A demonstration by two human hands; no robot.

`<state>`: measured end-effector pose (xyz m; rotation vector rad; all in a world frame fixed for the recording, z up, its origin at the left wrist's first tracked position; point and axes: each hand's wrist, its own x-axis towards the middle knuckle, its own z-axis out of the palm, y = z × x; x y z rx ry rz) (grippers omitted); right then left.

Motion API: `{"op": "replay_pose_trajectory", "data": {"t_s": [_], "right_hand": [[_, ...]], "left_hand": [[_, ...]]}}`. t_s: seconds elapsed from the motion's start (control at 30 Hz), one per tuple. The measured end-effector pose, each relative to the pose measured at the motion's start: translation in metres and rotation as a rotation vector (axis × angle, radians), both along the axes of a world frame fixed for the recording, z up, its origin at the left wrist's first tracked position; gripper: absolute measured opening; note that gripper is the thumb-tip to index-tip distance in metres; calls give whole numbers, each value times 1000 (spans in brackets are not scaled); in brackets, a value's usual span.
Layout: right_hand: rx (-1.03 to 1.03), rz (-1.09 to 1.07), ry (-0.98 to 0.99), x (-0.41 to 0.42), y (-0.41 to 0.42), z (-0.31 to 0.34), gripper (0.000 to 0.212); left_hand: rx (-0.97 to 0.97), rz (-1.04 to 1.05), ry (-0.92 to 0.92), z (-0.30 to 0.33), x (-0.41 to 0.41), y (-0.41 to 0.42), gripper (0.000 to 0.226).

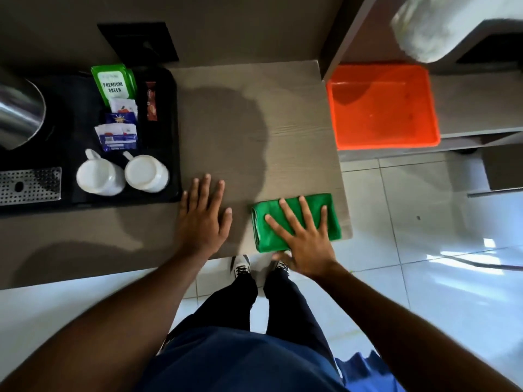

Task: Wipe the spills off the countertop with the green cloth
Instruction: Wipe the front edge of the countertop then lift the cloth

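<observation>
Both hands flat, fingers spread: right hand [307,239] presses green cloth [294,222], left hand [203,216] braces on table [226,131]. Wiping under way; next, probably a sweep toward the wet patch.

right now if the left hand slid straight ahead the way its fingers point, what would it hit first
Probably nothing soon. The left hand lies flat on the countertop, fingers pointing up the bare strip just right of the black tray. It might graze the tray's edge; otherwise the wall comes first.

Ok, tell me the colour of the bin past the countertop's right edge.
Bright orange: the bin shows clearly in the head view, to the right of the countertop.
</observation>
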<state>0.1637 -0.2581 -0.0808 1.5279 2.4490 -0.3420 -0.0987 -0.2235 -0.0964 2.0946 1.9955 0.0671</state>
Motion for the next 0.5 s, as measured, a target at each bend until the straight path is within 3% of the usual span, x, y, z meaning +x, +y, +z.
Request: {"op": "replay_pose_trajectory", "data": {"t_s": [0.27,0.33,0.4,0.5], "right_hand": [[-253,26,-48,17,-45,52,87],[-389,-38,204,39,-46,59,85],[-472,-253,574,60,-36,73,77],[-420,-670,958,97,1,86,38]], "left_hand": [[-105,52,-57,39,16,4,67],[-88,-1,-78,50,33,11,68],[-71,-81,-120,60,56,25,67],[-80,-99,-187,74,95,59,73]]}}
